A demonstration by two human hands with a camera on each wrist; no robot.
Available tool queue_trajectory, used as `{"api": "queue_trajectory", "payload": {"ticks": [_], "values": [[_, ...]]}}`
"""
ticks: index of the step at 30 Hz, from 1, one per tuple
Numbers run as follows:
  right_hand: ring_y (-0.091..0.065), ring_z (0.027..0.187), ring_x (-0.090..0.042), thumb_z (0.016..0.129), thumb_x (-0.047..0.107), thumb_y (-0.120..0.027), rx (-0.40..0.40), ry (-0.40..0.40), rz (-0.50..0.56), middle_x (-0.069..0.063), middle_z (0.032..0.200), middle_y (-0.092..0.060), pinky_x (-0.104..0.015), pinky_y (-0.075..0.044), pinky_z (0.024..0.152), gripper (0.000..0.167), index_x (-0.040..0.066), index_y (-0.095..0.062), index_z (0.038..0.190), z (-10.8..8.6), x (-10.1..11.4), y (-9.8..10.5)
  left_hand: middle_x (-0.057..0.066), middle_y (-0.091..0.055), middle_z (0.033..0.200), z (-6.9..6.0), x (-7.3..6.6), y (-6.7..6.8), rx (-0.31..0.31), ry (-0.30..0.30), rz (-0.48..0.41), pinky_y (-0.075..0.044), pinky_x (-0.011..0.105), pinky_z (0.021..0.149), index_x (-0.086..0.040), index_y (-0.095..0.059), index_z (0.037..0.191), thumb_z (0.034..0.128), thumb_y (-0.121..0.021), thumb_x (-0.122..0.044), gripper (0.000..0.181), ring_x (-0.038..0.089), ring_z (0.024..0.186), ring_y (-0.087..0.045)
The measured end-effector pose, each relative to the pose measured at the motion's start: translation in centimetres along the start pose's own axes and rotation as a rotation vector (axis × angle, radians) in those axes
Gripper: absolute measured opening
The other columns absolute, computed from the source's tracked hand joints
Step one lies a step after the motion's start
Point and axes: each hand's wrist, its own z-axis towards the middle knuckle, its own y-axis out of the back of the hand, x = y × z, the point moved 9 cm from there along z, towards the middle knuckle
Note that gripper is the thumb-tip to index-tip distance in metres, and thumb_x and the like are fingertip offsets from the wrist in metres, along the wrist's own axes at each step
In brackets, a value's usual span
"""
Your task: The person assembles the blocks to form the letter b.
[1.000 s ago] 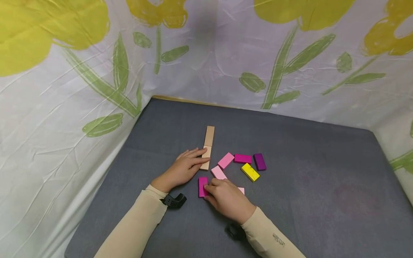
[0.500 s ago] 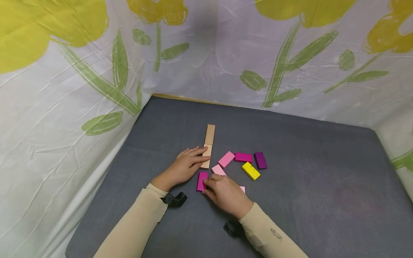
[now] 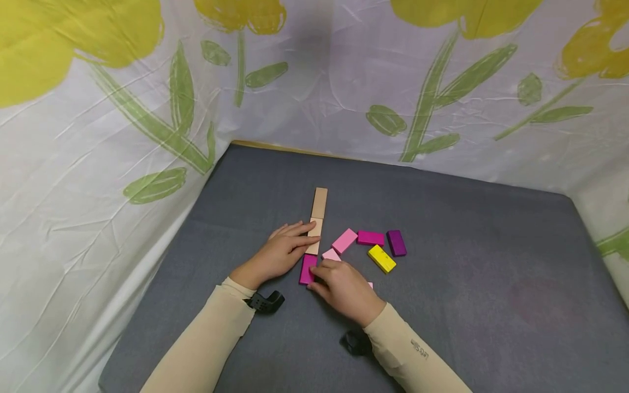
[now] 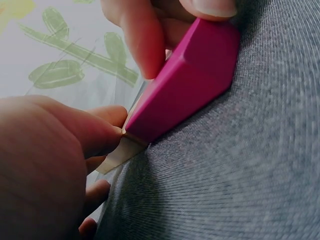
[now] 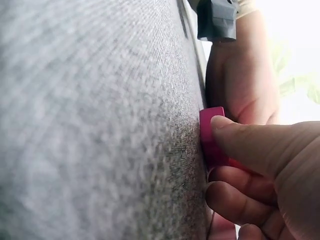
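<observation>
Two wooden blocks lie end to end in a line, the far one (image 3: 319, 203) uncovered and the near one (image 3: 313, 246) under the fingertips of my left hand (image 3: 276, 255), whose fingers are extended. Against the near end of that line lies a magenta block (image 3: 307, 269). My right hand (image 3: 350, 290) pinches this block by its near part, with thumb and fingers on it. In the left wrist view the magenta block (image 4: 185, 75) meets the wooden one (image 4: 122, 152) at its end. The right wrist view shows my thumb on the magenta block (image 5: 210, 137).
Right of the line lie a pink block (image 3: 344, 240), a second magenta block (image 3: 371, 238), a purple block (image 3: 396, 243) and a yellow block (image 3: 381, 259). A light pink block (image 3: 331, 255) is partly behind my right hand; another (image 3: 371, 285) barely shows. A patterned cloth (image 3: 314, 82) hangs behind the table.
My right hand has slid the magenta block away from me, up to the near end of the wooden line, closing the gap. My left hand stays on the wooden block.
</observation>
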Motion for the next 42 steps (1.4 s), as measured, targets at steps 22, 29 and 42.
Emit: {"api": "queue_trajectory", "payload": {"ticks": [22, 29, 42], "values": [[-0.074, 0.094, -0.017, 0.091, 0.023, -0.085, -0.012, -0.016, 0.010, -0.006, 0.108, -0.079, -0.036, -0.062, 0.091, 0.035, 0.005, -0.079, 0.121, 0.12, -0.14, 0.09, 0.008, -0.047, 0.163, 0.03, -0.27, 0.05, 0.005, -0.005, 0.007, -0.019, 0.064, 0.127, -0.015, -0.069, 0.141, 0.1058, -0.061, -0.014, 0.036, 0.037, 0.155, -0.036], [-0.073, 0.092, -0.016, 0.091, 0.023, -0.085, -0.014, -0.012, 0.004, -0.006, 0.106, -0.078, -0.034, -0.062, 0.090, 0.035, 0.005, -0.079, 0.120, 0.12, -0.08, 0.12, 0.009, -0.047, 0.163, -0.03, -0.34, 0.16, 0.003, -0.003, 0.008, -0.019, 0.064, 0.127, -0.015, -0.069, 0.142, 0.1058, -0.061, -0.014, 0.037, 0.038, 0.155, -0.036], [-0.072, 0.090, -0.016, 0.092, 0.032, -0.084, -0.041, -0.014, -0.028, -0.006, 0.108, -0.076, -0.035, -0.063, 0.087, 0.042, 0.007, -0.076, 0.125, 0.05, 0.02, 0.39, 0.008, -0.046, 0.164, -0.04, -0.36, 0.15, 0.004, 0.002, 0.009, -0.019, 0.064, 0.127, -0.015, -0.069, 0.141, 0.1062, -0.060, -0.015, 0.036, 0.037, 0.155, -0.036]]}}
